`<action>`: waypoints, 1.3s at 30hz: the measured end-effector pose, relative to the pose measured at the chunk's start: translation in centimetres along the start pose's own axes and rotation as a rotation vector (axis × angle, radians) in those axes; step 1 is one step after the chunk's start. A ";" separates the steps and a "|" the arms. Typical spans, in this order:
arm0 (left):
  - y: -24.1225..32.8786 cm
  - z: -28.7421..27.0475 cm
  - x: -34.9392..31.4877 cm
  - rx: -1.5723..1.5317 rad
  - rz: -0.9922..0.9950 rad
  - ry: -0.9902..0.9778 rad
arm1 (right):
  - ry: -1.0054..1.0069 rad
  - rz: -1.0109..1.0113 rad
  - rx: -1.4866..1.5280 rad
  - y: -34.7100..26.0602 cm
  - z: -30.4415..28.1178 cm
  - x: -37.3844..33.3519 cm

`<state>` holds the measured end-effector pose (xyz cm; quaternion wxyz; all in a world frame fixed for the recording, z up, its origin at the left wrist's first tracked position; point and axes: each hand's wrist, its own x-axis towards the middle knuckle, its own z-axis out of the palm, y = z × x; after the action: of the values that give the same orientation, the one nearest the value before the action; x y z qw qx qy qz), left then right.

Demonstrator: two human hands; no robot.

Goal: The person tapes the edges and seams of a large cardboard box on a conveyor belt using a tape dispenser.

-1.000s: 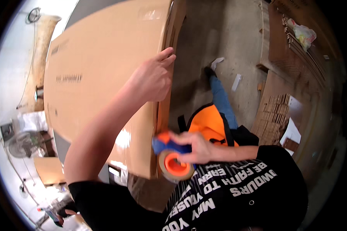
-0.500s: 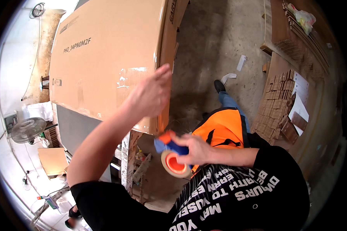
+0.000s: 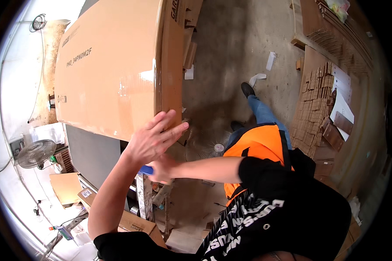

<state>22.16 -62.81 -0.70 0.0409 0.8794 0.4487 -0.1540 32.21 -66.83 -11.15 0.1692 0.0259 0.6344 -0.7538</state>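
Note:
A large brown cardboard box (image 3: pixel 104 74) lies in front of me at upper left, with glossy clear tape along its right edge. My left hand (image 3: pixel 150 141) is at the box's near right corner, fingers spread and holding nothing. Just below and partly behind it, my right hand (image 3: pixel 163 168) grips a tape dispenser whose blue handle (image 3: pixel 147 169) shows beside my left wrist. The rest of the dispenser and its roll are hidden in this frame.
A dark grey surface (image 3: pixel 91 150) lies under the box. Stacked brown cardboard pieces (image 3: pixel 311 108) stand at right. One fan (image 3: pixel 37 153) is at left, another (image 3: pixel 213 150) near my legs. White scraps (image 3: pixel 270 61) lie on the concrete floor. A smaller carton (image 3: pixel 139 224) sits at lower left.
My left hand has moved down to the box's near corner, its fingers spreading. My right hand has brought the tape dispenser leftward under the left hand. The view has shifted slightly.

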 end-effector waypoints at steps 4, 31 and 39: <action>0.8 2.7 -2.5 -0.037 -0.209 0.192 | 0.301 -0.001 0.253 10.2 -3.7 -12.5; 3.0 3.1 -3.5 -0.098 -0.234 0.329 | 0.565 -0.188 0.348 13.6 -7.5 -17.1; 4.0 1.2 -3.6 -0.310 -0.340 0.071 | 0.855 -0.287 0.591 4.9 -19.7 -16.5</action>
<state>23.10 -68.26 -1.02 0.1333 0.7792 0.6098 -0.0568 45.67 -44.84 -15.39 -0.2235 0.2903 0.4045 -0.8379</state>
